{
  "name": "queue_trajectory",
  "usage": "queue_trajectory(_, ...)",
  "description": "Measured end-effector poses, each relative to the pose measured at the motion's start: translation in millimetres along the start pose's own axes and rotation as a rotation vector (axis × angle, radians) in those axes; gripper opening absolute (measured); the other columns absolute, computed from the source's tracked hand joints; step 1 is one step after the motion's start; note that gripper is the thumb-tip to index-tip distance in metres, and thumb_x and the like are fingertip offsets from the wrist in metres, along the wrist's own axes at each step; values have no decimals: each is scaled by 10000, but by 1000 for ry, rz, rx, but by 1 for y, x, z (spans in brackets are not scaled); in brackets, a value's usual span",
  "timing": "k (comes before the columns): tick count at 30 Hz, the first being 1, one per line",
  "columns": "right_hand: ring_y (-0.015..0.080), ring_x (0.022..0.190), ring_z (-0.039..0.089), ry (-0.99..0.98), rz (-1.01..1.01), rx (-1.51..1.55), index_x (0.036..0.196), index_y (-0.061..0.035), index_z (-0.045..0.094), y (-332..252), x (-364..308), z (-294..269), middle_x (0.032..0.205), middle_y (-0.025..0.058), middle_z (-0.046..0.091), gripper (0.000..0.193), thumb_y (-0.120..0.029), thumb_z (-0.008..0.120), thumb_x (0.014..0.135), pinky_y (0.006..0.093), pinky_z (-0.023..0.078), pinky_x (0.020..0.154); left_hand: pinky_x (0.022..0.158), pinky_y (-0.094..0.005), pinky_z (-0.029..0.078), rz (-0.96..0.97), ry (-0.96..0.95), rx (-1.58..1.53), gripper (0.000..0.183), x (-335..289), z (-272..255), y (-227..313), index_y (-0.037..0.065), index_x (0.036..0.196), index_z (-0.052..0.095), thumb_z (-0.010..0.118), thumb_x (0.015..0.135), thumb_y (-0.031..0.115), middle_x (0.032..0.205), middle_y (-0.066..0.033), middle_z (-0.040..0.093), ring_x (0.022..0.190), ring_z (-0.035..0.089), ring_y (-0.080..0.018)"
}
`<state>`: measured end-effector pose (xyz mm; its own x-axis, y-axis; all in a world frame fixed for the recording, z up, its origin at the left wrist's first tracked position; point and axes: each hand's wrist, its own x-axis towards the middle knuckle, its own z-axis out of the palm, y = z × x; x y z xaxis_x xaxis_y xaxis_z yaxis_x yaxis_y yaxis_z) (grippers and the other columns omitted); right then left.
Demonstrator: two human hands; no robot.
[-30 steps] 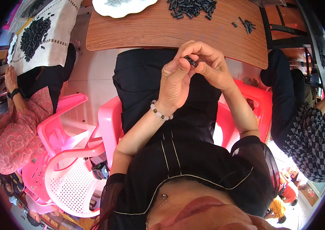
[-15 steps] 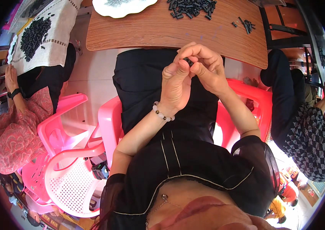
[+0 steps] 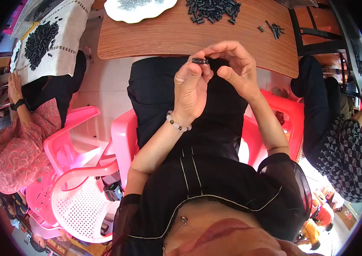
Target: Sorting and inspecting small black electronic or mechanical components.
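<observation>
Between the thumb and fingers of my left hand [image 3: 191, 89] is a small black cylindrical part [image 3: 199, 61], with a hole or slot showing in its side. My right hand [image 3: 237, 70] is close by on the right, its thumb spread away from its curved fingers and nothing seen between them. The right fingertips come near the far end of the part; whether they touch it I cannot tell. Both hands are above my lap, by the near edge of the brown wooden table [image 3: 155, 42]. On that table lie a heap of similar black parts [image 3: 213, 9] and a smaller group [image 3: 276, 30].
A white scalloped plate [image 3: 134, 19] with small pale pieces stands at the table's far left. Another person sits left, by a cloth-covered table [image 3: 65, 55] with a black heap [image 3: 40, 42]. A person in checkered clothing [image 3: 347, 158] sits right. Pink chairs [image 3: 123, 141] stand beside me.
My right thumb and fingers have come apart from the black part and opened. My left hand keeps hold of it, slightly further left, and more of the part now shows.
</observation>
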<state>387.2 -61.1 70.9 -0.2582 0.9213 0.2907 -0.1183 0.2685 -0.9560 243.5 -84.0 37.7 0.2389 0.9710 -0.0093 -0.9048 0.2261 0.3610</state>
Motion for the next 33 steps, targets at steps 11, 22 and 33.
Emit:
queue_trajectory(11, 88, 863, 567, -28, -16, -144, 1016, -32, 631, -4, -1, 0, 884, 13, 649, 249, -149, 743, 826, 256, 452, 808, 836, -257, 429, 25, 21, 55, 373, 0, -1, -5, 65, 1120, 645, 689, 853, 321, 999, 54, 602, 893, 558, -73)
queue_trajectory(22, 108, 802, 575, -32, 43, -178, 948, 3, 593, -2, 0, -3, 893, 44, 579, 128, -86, 665, 891, 245, 467, 730, 997, -333, 409, -14, -1, 136, 431, 1, -7, -5, 86, 1192, 587, 670, 865, 353, 1143, -17, 619, 1110, 551, -158)
queue_trajectory(33, 24, 776, 539, 317, -334, -603, 925, -16, 648, -57, 91, -81, 861, -37, 634, 134, -130, 692, 869, 182, 435, 710, 731, -235, 392, -167, 171, 63, 440, 4, -5, -1, 52, 1153, 630, 569, 934, 428, 880, 60, 549, 785, 481, -61)
